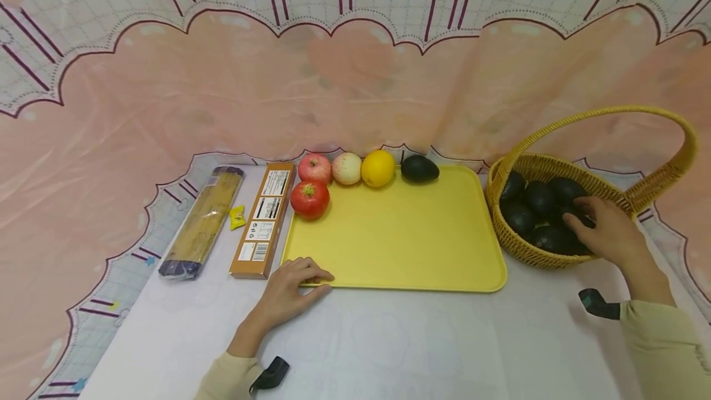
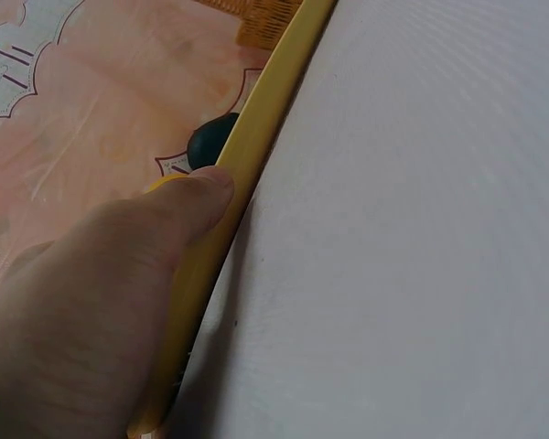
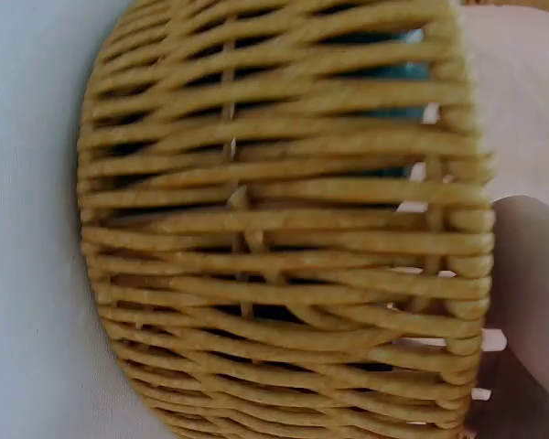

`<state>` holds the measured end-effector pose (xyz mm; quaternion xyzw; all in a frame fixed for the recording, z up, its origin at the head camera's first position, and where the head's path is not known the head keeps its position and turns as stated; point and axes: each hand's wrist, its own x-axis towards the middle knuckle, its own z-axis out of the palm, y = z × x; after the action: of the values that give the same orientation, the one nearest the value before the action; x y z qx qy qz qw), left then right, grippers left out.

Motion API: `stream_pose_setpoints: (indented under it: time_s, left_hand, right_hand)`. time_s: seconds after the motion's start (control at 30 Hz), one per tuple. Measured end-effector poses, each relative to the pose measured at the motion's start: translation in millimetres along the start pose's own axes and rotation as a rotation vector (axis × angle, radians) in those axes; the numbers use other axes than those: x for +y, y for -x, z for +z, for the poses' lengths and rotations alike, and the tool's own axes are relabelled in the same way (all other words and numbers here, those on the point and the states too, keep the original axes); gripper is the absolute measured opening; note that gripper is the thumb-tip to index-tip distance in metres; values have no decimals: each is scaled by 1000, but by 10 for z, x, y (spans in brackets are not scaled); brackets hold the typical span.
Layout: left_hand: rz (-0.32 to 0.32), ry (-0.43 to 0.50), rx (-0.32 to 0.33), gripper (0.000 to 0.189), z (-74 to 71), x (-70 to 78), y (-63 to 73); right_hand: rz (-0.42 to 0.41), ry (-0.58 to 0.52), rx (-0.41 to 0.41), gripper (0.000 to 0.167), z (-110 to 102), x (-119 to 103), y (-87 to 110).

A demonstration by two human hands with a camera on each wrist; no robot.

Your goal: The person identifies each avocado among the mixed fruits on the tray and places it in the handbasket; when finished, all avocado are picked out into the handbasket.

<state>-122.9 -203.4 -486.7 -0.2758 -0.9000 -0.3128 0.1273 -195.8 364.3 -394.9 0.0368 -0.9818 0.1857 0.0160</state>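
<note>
My right hand (image 1: 608,230) reaches over the near right rim of a wicker basket (image 1: 539,259), its thumb and fingers around a dark avocado (image 1: 587,222). Several more avocados (image 1: 519,218) lie in that basket. In the right wrist view the woven side hides most of the hand. My left hand (image 1: 291,289) rests at the near left edge of a yellow tray (image 1: 411,245), its thumb (image 2: 206,187) on the rim. Along the tray's far side sit a pink apple (image 1: 315,168), a pale round fruit (image 1: 347,168), an orange (image 1: 378,168) and an avocado (image 1: 419,168); a red pomegranate (image 1: 310,199) sits nearer.
Left of the tray lies a long brown box (image 1: 263,221) with white labels. Beside it are a small yellow wrapped sweet (image 1: 237,217) and a clear pack of noodles (image 1: 202,224). The basket's tall handle (image 1: 611,110) arches over its contents. A patterned cloth (image 1: 333,91) hangs behind the table.
</note>
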Motion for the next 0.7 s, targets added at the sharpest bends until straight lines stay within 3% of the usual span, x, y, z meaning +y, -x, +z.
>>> stream_pose_setpoints:
  time_s: [0.27, 0.7]
  left_hand:
    - [-13, -14, 5, 16, -20, 4, -1]
    - [-7, -6, 0, 16, 9, -2, 5]
  right_hand:
    - [-44, -112, 153, 50, 26, -201, 69]
    - [-96, -239, 226, 45, 247, -547, 142]
